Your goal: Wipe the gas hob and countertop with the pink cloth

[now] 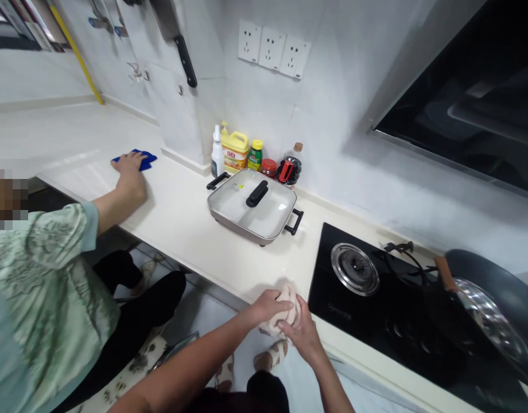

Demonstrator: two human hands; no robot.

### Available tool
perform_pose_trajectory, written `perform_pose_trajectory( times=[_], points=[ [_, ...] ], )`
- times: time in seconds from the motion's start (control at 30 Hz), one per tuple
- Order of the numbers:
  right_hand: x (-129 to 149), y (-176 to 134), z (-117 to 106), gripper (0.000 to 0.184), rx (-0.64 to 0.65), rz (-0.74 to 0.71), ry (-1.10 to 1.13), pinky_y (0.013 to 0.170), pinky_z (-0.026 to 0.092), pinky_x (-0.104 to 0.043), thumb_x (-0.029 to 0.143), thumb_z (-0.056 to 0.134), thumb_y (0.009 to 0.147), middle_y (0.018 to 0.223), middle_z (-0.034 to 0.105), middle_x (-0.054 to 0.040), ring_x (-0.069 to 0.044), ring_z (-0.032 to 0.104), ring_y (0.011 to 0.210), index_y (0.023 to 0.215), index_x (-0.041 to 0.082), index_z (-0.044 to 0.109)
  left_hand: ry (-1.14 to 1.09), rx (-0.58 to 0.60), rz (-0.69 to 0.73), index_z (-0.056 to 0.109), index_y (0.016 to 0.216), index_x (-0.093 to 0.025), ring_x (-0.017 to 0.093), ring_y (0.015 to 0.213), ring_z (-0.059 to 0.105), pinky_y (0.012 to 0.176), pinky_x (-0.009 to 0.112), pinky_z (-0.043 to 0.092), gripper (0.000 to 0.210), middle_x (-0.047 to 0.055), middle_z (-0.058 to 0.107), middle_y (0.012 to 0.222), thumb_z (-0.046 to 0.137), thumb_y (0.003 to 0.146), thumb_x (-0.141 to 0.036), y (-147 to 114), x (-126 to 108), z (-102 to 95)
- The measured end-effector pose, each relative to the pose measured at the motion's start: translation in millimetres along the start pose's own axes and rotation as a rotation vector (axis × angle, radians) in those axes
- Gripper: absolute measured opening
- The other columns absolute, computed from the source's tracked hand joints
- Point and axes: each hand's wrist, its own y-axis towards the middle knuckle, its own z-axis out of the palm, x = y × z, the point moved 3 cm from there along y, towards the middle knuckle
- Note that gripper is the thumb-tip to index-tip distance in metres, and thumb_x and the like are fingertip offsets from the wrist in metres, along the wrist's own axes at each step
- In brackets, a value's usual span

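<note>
A bunched pale cloth [288,307] is held between my two hands at the front edge of the white counter [173,223]. My left hand [266,307] grips it from the left, thumb lying across the folds. From the right, my right hand [305,331] closes on the same cloth. Just right of the hands lies the black glass gas hob [333,281]. Beyond them on the counter stands a rectangular electric pan [251,209] with a glass lid and black handles.
Left of me, a co-worker presses a blue cloth [147,159] on the counter. Behind the pan stand a spray bottle [217,155], a yellow jug [235,152] and several other containers. A wok [496,281] sits on the hob's right. A range hood [470,103] overhangs; a knife [184,57] hangs on the wall.
</note>
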Motion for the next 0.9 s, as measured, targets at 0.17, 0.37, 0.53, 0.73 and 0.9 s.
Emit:
perform_pose_trajectory(
  times=[0.17, 0.37, 0.53, 0.73, 0.9],
  points=[
    [1.1, -8.8, -15.1, 0.079, 0.097, 0.028, 0.052, 0.104, 0.054, -0.044, 0.048, 0.079, 0.076, 0.13, 0.071, -0.0101, -0.029, 0.067, 0.119, 0.147, 0.024, 0.054, -0.186, 0.074, 0.027, 0.065, 0.087, -0.017, 0.017, 0.075, 0.059, 0.063, 0.026, 0.044, 0.048, 0.0, 0.065, 0.08, 0.071, 0.072, -0.062, -31.4, 2.1, -10.1],
    [5.4, -15.0, -28.8, 0.055, 0.194, -0.011, 0.114, 0.102, 0.055, -0.046, 0.051, 0.073, 0.083, 0.126, 0.072, -0.01, -0.028, 0.068, 0.115, 0.131, 0.025, 0.066, -0.24, 0.072, 0.017, 0.064, 0.081, -0.017, 0.015, 0.071, 0.054, 0.061, 0.025, 0.04, 0.049, -0.001, 0.063, 0.076, 0.078, 0.068, -0.063, -53.7, 7.6, -28.8],
    [31.0, 17.3, -38.6, 0.06, 0.159, -0.06, 0.157, 0.091, 0.058, -0.043, 0.053, 0.075, 0.082, 0.117, 0.074, -0.0093, -0.026, 0.071, 0.104, 0.135, 0.026, 0.063, -0.216, -0.001, 0.016, 0.069, 0.092, -0.016, 0.018, 0.071, 0.063, 0.065, 0.028, 0.05, 0.052, 0.003, 0.071, 0.082, 0.064, 0.082, -0.066, -32.9, -8.9, -41.9],
    [30.7, 72.7, -96.2, 0.07, -0.252, -0.157, -0.049, 0.09, 0.057, -0.044, 0.065, 0.062, 0.085, 0.102, 0.075, -0.0094, -0.024, 0.07, 0.091, 0.137, 0.018, 0.057, 0.254, -0.43, 0.144, 0.065, 0.132, -0.017, 0.028, 0.108, 0.066, 0.099, 0.042, 0.053, 0.049, 0.012, 0.069, 0.116, 0.053, 0.093, -0.044, 7.4, -29.0, -77.9],
    [-30.3, 60.0, -144.8, 0.063, -0.564, -0.339, -0.562, 0.106, 0.046, -0.053, 0.064, 0.041, 0.096, 0.124, 0.07, -0.0215, -0.034, 0.061, 0.119, 0.122, 0.013, 0.068, 0.478, -0.482, 0.263, 0.064, 0.139, -0.024, 0.04, 0.149, 0.038, 0.124, 0.058, 0.027, 0.057, 0.017, 0.049, 0.156, 0.069, 0.083, -0.033, 4.4, -15.9, -52.3]
  ],
)
